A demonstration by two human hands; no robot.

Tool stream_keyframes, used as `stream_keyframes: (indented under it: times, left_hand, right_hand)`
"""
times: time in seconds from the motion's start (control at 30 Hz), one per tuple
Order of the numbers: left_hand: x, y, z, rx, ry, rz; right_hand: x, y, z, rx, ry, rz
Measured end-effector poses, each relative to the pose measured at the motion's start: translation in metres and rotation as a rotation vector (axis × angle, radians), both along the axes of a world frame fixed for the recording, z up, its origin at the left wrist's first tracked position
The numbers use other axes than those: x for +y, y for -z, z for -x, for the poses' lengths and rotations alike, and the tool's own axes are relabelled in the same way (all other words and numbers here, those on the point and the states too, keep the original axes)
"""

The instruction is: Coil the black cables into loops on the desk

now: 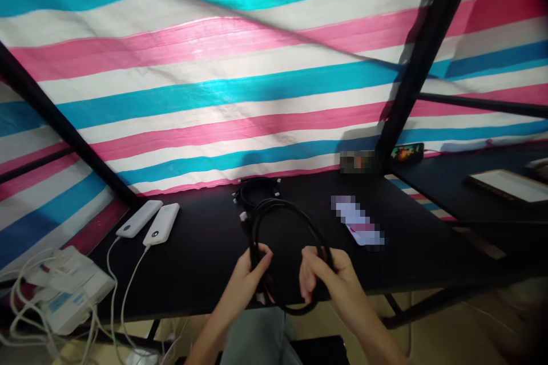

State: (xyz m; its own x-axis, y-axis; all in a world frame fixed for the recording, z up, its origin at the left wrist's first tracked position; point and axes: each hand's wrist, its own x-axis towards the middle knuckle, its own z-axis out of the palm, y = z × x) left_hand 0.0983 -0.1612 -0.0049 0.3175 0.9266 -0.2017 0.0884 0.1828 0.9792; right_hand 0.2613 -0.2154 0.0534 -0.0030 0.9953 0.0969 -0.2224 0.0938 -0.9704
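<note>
My left hand (248,276) and my right hand (321,279) both grip a coiled black cable (286,208), holding its loop upright above the front edge of the black desk (192,274). The bundled strands run through both fists, and the fingers hide parts of the coil. Behind the held loop, a second coiled black cable (257,193) lies on the desk with small white-tipped ends around it. Neither hand touches that second coil.
Two white power banks (149,221) lie at the desk's left, with white cables running down to a white power strip (68,291). A blurred phone (357,220) lies to the right. A striped tarp and black metal frame bars stand behind, and a tablet (509,185) rests on a far-right shelf.
</note>
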Motion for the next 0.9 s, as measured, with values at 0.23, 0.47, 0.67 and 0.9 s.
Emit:
stream_keyframes:
  times: [0.23,0.47,0.67,0.9]
  left_hand:
    - [0.024,-0.004,0.026,0.134,-0.164,-0.211]
    - [0.026,0.037,0.023,0.149,-0.193,-0.199]
    - [0.047,0.062,0.014,0.110,-0.291,-0.246]
    - [0.117,0.048,0.007,0.088,-0.493,-0.501]
  right_hand:
    - [0.017,0.025,-0.016,-0.551,0.278,0.051]
    - [0.044,0.065,-0.023,-0.417,0.132,0.164]
    - [0.069,0.089,-0.023,-0.285,0.127,0.279]
    - [0.129,0.114,-0.009,-0.238,0.153,0.192]
